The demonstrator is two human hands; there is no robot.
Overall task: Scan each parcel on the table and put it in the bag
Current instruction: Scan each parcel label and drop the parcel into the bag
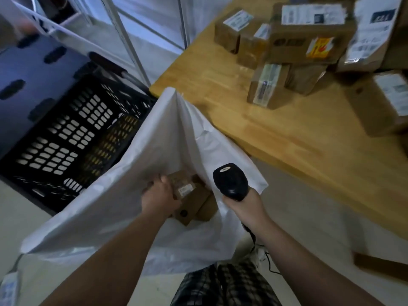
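Inside the white bag [123,186], the left hand [159,198] curls its fingers round a brown parcel [194,200] lying slantwise, far-left to near-right; the right hand [244,206] grips the scanner [230,181], which points away toward the table [276,133].

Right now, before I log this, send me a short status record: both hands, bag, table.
table: wooden, several labelled parcels piled on it
bag: white, mouth open, by the table's corner
left hand: holds a cardboard parcel inside the bag
right hand: grips the black scanner at the bag's edge
floor: black crate beside the bag
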